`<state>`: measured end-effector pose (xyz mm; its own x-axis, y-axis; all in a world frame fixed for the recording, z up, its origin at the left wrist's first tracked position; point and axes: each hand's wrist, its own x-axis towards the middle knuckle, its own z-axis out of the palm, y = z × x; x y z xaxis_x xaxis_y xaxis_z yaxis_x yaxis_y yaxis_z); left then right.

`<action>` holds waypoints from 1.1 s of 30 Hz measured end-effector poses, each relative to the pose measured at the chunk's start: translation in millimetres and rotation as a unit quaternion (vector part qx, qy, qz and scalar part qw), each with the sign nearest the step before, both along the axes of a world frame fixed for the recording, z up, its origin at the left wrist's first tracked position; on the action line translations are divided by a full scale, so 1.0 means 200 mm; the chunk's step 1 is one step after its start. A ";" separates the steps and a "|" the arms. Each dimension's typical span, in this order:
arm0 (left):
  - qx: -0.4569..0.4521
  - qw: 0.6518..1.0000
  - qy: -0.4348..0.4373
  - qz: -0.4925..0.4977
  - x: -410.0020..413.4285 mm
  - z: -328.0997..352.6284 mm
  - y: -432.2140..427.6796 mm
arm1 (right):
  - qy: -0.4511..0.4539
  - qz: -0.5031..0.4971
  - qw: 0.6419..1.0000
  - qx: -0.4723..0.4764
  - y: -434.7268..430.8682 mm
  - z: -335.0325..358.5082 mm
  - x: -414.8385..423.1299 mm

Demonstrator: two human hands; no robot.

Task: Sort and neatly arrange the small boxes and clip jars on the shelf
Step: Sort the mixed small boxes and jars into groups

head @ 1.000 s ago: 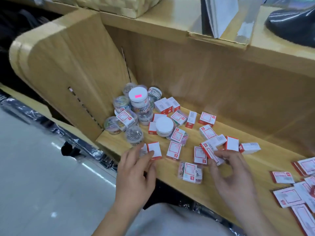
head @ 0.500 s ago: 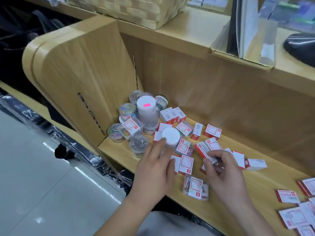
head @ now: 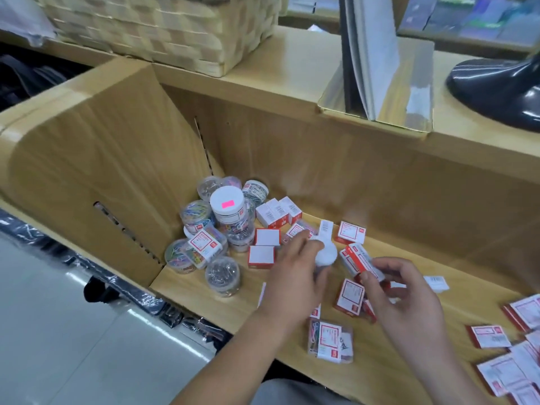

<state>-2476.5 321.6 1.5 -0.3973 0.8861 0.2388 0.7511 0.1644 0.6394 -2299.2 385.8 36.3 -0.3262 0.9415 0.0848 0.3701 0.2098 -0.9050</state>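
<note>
On the wooden shelf [head: 204,290], clear clip jars [head: 201,220] are piled in the back left corner, one tall jar with a white lid and pink sticker [head: 227,203] on top. Small red-and-white boxes [head: 351,231] lie scattered across the middle. My left hand [head: 295,276] grips a white-lidded jar [head: 325,254] in the middle of the shelf. Just to its right, my right hand [head: 400,299] pinches a few red-and-white boxes [head: 358,258], lifted slightly. A clear flat clip box [head: 330,342] lies near the front edge.
More flat red-and-white boxes [head: 508,355] lie at the right end of the shelf. The shelf's tall wooden side wall [head: 96,182] stands left. Above, a woven basket [head: 163,27], a clear stand with papers [head: 377,68] and a black glossy object [head: 502,92] sit on the top board.
My left hand moved from the front edge up to the white-lidded jar and took hold of it. My right hand gathered boxes and lifted them a little.
</note>
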 end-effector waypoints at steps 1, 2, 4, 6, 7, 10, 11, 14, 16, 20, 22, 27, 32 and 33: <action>-0.001 1.000 -0.017 -0.006 0.00 0.00 0.00 | 0.003 0.004 1.000 -0.002 0.00 0.01 -0.01; 0.003 1.000 -0.023 -0.011 0.00 0.01 -0.03 | 0.009 0.010 1.000 -0.001 0.00 0.01 -0.03; 0.027 1.000 -0.001 -0.002 0.00 0.04 -0.12 | 0.020 0.025 0.999 0.005 -0.01 0.01 -0.07; 0.044 0.998 0.024 0.038 -0.01 0.06 -0.25 | 0.033 0.047 0.998 0.001 -0.02 0.02 -0.11; 0.043 0.997 0.032 0.061 -0.01 0.05 -0.32 | 0.030 0.062 0.998 0.001 -0.03 0.01 -0.14; 0.018 0.995 0.059 0.081 -0.01 -0.01 -0.48 | -0.020 0.098 0.995 0.026 -0.05 -0.03 -0.23; 0.003 0.995 0.070 0.072 -0.01 -0.03 -0.51 | -0.025 0.106 0.994 0.019 -0.05 -0.04 -0.24; -0.024 0.995 0.083 0.055 0.02 -0.06 -0.54 | -0.010 0.126 0.992 -0.014 -0.06 -0.06 -0.27; -0.030 0.995 0.073 0.061 0.02 -0.05 -0.54 | 0.006 0.129 0.991 -0.030 -0.07 -0.05 -0.27; 0.010 0.998 0.038 0.058 0.01 -0.03 -0.56 | 0.029 0.115 0.992 -0.039 -0.09 0.01 -0.22; 0.060 0.996 0.030 0.060 0.03 0.00 -0.56 | 0.046 0.093 0.993 -0.049 -0.10 0.02 -0.16; 0.095 0.995 0.006 0.005 0.15 0.08 -0.41 | 0.029 0.000 0.998 -0.061 -0.08 0.01 0.12; 0.057 0.990 0.001 -0.126 0.39 0.09 -0.24 | -0.151 -0.110 0.982 0.013 -0.07 -0.07 0.54; 0.052 0.986 0.017 -0.155 0.45 0.08 -0.22 | -0.194 -0.131 0.971 0.041 -0.08 -0.09 0.60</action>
